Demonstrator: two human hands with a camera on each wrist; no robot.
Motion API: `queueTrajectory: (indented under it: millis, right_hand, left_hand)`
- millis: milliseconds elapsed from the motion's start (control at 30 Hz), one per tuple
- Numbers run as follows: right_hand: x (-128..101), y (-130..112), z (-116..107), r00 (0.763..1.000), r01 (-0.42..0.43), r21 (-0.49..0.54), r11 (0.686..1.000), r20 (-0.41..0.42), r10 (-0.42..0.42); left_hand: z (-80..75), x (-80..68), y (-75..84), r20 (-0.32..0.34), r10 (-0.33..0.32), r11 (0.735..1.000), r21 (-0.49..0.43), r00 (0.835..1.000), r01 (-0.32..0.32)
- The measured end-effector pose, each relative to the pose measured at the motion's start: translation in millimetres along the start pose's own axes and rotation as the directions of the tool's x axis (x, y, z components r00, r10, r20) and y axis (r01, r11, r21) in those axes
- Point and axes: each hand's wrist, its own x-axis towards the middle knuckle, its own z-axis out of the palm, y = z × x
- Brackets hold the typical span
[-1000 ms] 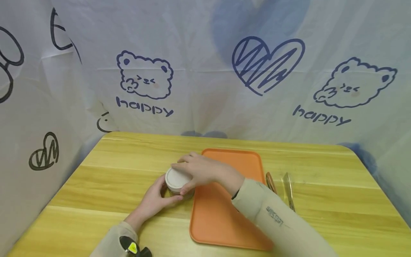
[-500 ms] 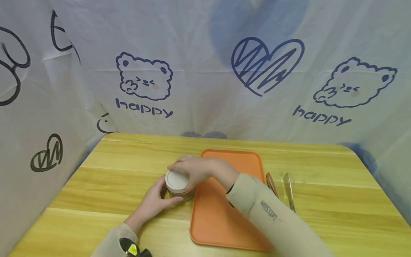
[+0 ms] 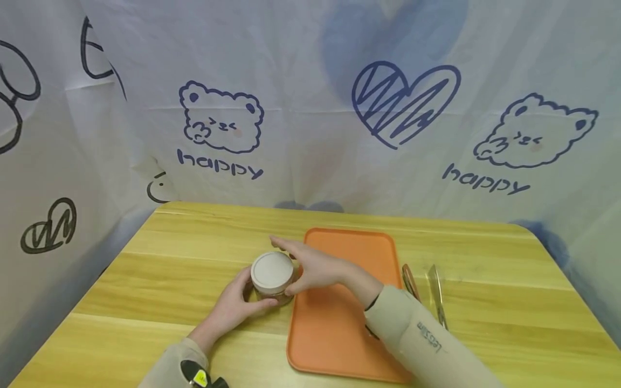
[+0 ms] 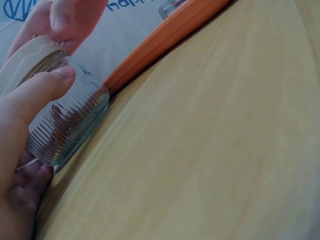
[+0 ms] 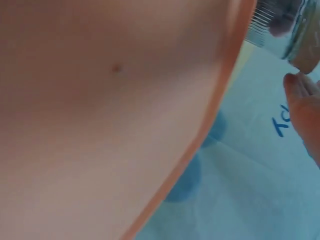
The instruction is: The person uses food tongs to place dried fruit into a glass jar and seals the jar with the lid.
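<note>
Ribbed glass jar (image 3: 271,284) with white lid (image 3: 271,268) stands upright, axis vertical, lid up, between both hands, on wooden table (image 3: 485,302) just left of orange tray (image 3: 339,323). Left hand (image 3: 232,307) grips jar body, thumb curled round it. Right hand (image 3: 310,265) cups lid rim, fingers curved around it. Right sleeve (image 3: 427,339) print unreadable. Backdrop (image 3: 310,108) behind hands reads "happy".

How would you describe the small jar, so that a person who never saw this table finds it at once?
On the yellow wooden table, look just left of the orange tray. There stands the jar, held between the left hand and the right hand. Only it is ribbed clear glass with a round cream lid.
</note>
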Motion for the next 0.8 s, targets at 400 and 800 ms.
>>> queueTrajectory:
  millis: [400,800]
  right_hand:
    - [-2.0,11.2,19.8,0.986,-0.054,0.023,0.998,-0.154,0.057]
    - [-1.4,17.3,24.7,0.983,0.07,0.331,0.941,-0.185,-0.008]
  left_hand:
    - [0.0,-0.8,7.2,-0.003,-0.014,1.0,0.005,1.0,0.014]
    - [-0.6,-1.3,2.5,0.006,-0.014,1.0,-0.003,1.0,0.014]
